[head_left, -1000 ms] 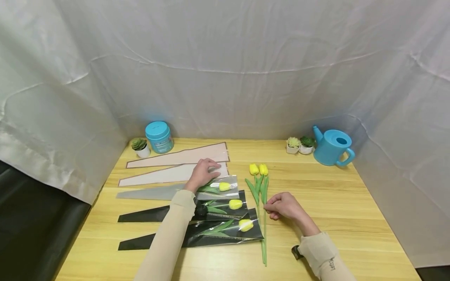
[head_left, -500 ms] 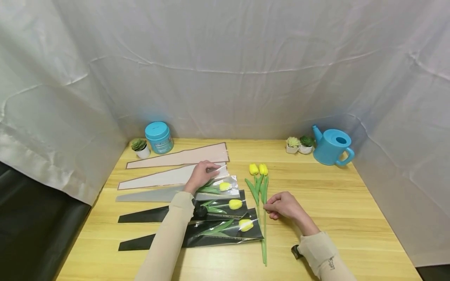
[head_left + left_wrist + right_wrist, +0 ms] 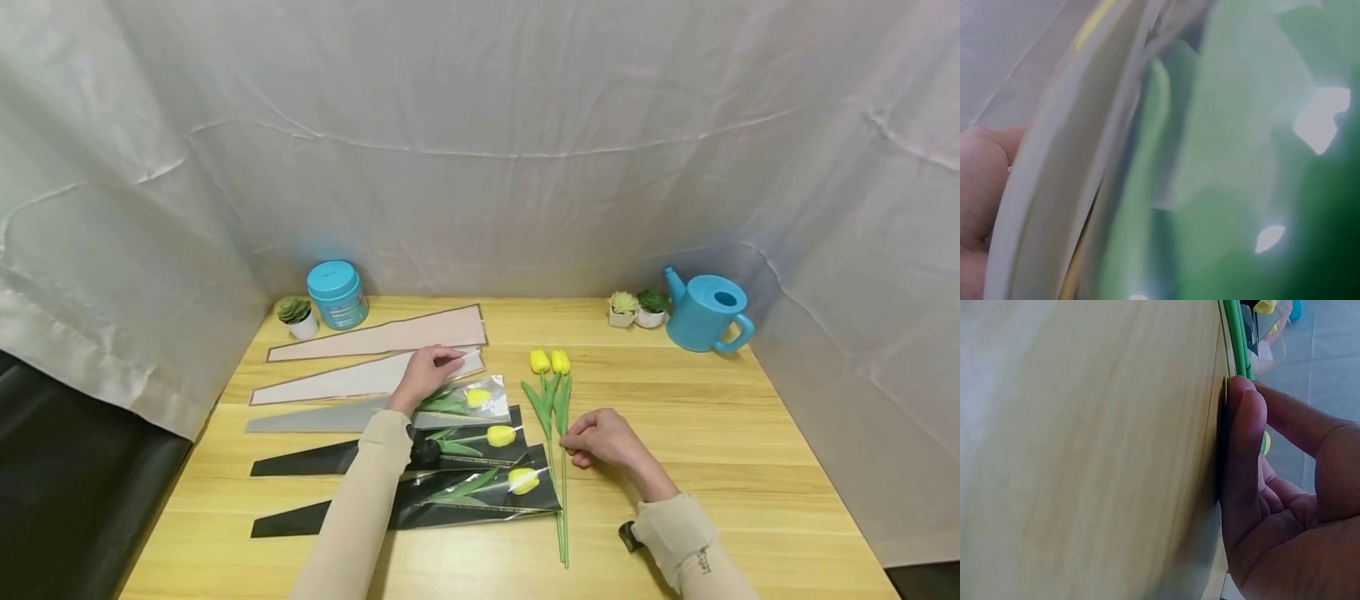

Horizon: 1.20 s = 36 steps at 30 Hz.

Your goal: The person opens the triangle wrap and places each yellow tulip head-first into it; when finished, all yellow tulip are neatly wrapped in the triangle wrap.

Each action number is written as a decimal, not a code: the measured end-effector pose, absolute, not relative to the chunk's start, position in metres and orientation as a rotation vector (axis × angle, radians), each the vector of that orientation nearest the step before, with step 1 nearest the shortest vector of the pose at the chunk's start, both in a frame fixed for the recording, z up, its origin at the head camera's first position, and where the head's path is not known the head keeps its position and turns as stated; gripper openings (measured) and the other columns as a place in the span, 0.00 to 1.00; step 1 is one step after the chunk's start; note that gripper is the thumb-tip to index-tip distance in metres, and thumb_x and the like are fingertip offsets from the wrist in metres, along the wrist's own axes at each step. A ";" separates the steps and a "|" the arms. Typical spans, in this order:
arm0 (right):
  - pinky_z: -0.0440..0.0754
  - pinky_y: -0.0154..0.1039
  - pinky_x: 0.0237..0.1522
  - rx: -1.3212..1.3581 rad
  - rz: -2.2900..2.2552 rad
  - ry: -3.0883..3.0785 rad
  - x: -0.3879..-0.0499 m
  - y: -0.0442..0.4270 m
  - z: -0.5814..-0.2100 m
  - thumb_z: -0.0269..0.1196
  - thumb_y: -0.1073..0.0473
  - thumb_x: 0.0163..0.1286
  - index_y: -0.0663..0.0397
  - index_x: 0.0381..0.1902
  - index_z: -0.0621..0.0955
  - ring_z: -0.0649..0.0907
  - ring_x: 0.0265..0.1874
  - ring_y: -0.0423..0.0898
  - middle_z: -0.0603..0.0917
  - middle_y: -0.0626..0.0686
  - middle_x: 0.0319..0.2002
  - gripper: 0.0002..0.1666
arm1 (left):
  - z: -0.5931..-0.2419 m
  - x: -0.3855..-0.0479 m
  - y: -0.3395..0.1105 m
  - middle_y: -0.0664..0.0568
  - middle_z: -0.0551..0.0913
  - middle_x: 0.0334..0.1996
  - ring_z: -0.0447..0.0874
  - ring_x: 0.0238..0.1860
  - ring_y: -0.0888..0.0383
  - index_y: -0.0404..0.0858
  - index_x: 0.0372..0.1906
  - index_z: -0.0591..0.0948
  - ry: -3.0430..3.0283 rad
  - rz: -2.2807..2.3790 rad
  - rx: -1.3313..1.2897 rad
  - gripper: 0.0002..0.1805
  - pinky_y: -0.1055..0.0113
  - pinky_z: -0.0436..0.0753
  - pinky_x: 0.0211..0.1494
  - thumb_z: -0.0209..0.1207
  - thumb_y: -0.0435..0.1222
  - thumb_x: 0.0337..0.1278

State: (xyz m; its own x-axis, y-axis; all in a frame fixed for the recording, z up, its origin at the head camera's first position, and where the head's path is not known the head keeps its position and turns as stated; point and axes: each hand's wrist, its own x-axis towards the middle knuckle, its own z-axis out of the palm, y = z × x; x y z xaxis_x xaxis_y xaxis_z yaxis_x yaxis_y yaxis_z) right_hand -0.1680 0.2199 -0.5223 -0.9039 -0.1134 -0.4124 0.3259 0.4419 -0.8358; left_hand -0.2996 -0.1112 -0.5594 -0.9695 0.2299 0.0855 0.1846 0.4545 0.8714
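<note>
Two tulips (image 3: 562,408), blooms (image 3: 560,362) pointing away, stems (image 3: 566,517) nearest

Most of the tabletop (image 3: 712,467), with the left hand (image 3: 423,377) and the right hand (image 3: 606,437), is taken in by the head view from above and well back, faced forward and down; the left wrist view is set very close, mostly filled by blurred green leaf (image 3: 1235,156) under glossy film (image 3: 1322,119); by the right wrist view the tabletop is seen near and low, tipped sideways; the right hand and a green stem (image 3: 1237,337) are shared by head and right wrist.
</note>
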 end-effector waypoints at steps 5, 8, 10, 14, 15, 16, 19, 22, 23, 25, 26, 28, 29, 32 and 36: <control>0.86 0.38 0.27 0.198 -1.439 2.303 -0.168 0.218 -0.522 0.71 0.65 0.67 0.67 0.36 0.85 0.85 0.19 0.42 0.87 0.56 0.25 0.08 | -0.561 -0.300 -0.112 0.46 0.90 0.45 0.86 0.45 0.52 0.39 0.48 0.91 2.592 1.652 0.372 0.10 0.60 0.84 0.51 0.68 0.38 0.67; 0.87 0.38 0.26 0.209 -1.415 2.320 -0.169 0.217 -0.522 0.72 0.65 0.67 0.67 0.34 0.85 0.85 0.18 0.42 0.87 0.56 0.24 0.07 | -0.563 -0.301 -0.113 0.46 0.90 0.46 0.87 0.45 0.52 0.39 0.47 0.91 2.577 1.685 0.356 0.10 0.62 0.84 0.50 0.69 0.38 0.66; 0.87 0.38 0.26 0.214 -1.402 2.330 -0.170 0.216 -0.523 0.72 0.65 0.67 0.66 0.33 0.86 0.85 0.18 0.42 0.87 0.55 0.23 0.07 | -0.564 -0.301 -0.113 0.45 0.90 0.47 0.86 0.44 0.54 0.39 0.48 0.91 2.558 1.716 0.335 0.11 0.64 0.84 0.49 0.69 0.39 0.66; 0.86 0.37 0.26 0.226 -1.390 2.330 -0.170 0.216 -0.524 0.72 0.65 0.67 0.65 0.32 0.86 0.85 0.18 0.42 0.86 0.55 0.22 0.07 | -0.564 -0.301 -0.114 0.46 0.90 0.47 0.85 0.43 0.56 0.40 0.48 0.91 2.511 1.768 0.290 0.11 0.67 0.82 0.46 0.69 0.39 0.66; 0.86 0.37 0.26 0.226 -1.388 2.329 -0.170 0.216 -0.524 0.71 0.65 0.67 0.65 0.31 0.86 0.85 0.18 0.41 0.86 0.55 0.22 0.07 | -0.564 -0.301 -0.114 0.47 0.90 0.47 0.85 0.43 0.56 0.40 0.49 0.91 2.497 1.784 0.276 0.11 0.66 0.82 0.47 0.70 0.39 0.65; 0.86 0.37 0.26 0.225 -1.386 2.328 -0.170 0.216 -0.524 0.71 0.65 0.67 0.65 0.31 0.86 0.85 0.18 0.41 0.86 0.55 0.22 0.08 | -0.564 -0.301 -0.115 0.47 0.90 0.48 0.85 0.44 0.56 0.41 0.49 0.91 2.485 1.799 0.268 0.11 0.66 0.83 0.47 0.70 0.40 0.65; 0.86 0.36 0.26 0.217 -1.379 2.331 -0.170 0.217 -0.524 0.71 0.64 0.67 0.65 0.30 0.87 0.85 0.18 0.41 0.87 0.54 0.21 0.08 | -0.565 -0.301 -0.116 0.48 0.90 0.48 0.86 0.47 0.55 0.41 0.48 0.91 2.441 1.853 0.245 0.11 0.64 0.84 0.51 0.71 0.39 0.64; 0.86 0.36 0.26 0.198 -1.375 2.337 -0.169 0.218 -0.524 0.72 0.64 0.67 0.65 0.30 0.87 0.85 0.18 0.41 0.87 0.54 0.21 0.08 | -0.565 -0.301 -0.117 0.47 0.91 0.48 0.87 0.49 0.52 0.40 0.47 0.92 2.418 1.887 0.252 0.11 0.61 0.85 0.54 0.71 0.38 0.63; 0.86 0.37 0.26 0.190 -1.372 2.340 -0.169 0.218 -0.524 0.72 0.64 0.67 0.65 0.30 0.87 0.85 0.18 0.42 0.87 0.54 0.21 0.08 | -0.565 -0.301 -0.117 0.47 0.91 0.48 0.87 0.50 0.52 0.40 0.47 0.92 2.413 1.894 0.254 0.11 0.61 0.86 0.55 0.72 0.38 0.63; 0.86 0.37 0.26 0.176 -1.365 2.348 -0.169 0.218 -0.525 0.72 0.64 0.66 0.64 0.29 0.87 0.85 0.18 0.42 0.87 0.54 0.20 0.08 | -0.564 -0.301 -0.117 0.46 0.91 0.48 0.87 0.51 0.50 0.39 0.47 0.92 2.401 1.909 0.253 0.11 0.60 0.86 0.56 0.72 0.37 0.62; 0.86 0.37 0.26 0.173 -1.364 2.348 -0.169 0.218 -0.525 0.72 0.64 0.66 0.65 0.29 0.87 0.85 0.18 0.42 0.87 0.54 0.20 0.08 | -0.564 -0.301 -0.117 0.46 0.91 0.48 0.87 0.52 0.50 0.38 0.47 0.92 2.392 1.917 0.245 0.11 0.60 0.85 0.56 0.72 0.37 0.62; 0.86 0.37 0.26 0.170 -1.360 2.349 -0.169 0.218 -0.525 0.72 0.64 0.66 0.65 0.29 0.87 0.85 0.18 0.42 0.87 0.54 0.20 0.08 | -0.563 -0.301 -0.116 0.46 0.91 0.48 0.87 0.52 0.50 0.38 0.46 0.92 2.388 1.920 0.232 0.11 0.60 0.85 0.57 0.72 0.37 0.62; 0.86 0.37 0.26 0.172 -1.359 2.347 -0.169 0.218 -0.525 0.72 0.65 0.66 0.65 0.29 0.87 0.85 0.18 0.42 0.87 0.54 0.20 0.08 | -0.563 -0.301 -0.116 0.46 0.91 0.48 0.87 0.52 0.50 0.38 0.46 0.92 2.386 1.918 0.220 0.10 0.60 0.85 0.57 0.72 0.37 0.62; 0.87 0.37 0.26 0.172 -1.355 2.341 -0.168 0.219 -0.525 0.72 0.65 0.66 0.65 0.29 0.88 0.86 0.18 0.42 0.87 0.55 0.20 0.08 | -0.563 -0.301 -0.116 0.48 0.91 0.47 0.87 0.52 0.52 0.40 0.45 0.92 2.403 1.888 0.192 0.09 0.60 0.85 0.56 0.72 0.38 0.63; 0.87 0.37 0.26 0.149 -1.350 2.342 -0.168 0.220 -0.526 0.71 0.65 0.66 0.65 0.28 0.88 0.86 0.18 0.42 0.87 0.54 0.20 0.08 | -0.562 -0.301 -0.115 0.50 0.91 0.45 0.87 0.49 0.54 0.41 0.45 0.92 2.439 1.854 0.166 0.09 0.63 0.84 0.53 0.71 0.39 0.64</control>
State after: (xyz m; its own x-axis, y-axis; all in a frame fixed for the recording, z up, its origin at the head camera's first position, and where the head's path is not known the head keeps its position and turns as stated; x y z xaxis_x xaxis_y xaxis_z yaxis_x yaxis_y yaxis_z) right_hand -0.1683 0.2204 -0.5256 -0.9014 -0.1192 -0.4163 0.3006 0.5198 -0.7996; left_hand -0.3015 -0.1150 -0.5618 -0.9914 0.1304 0.0071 0.0417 0.2646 0.9635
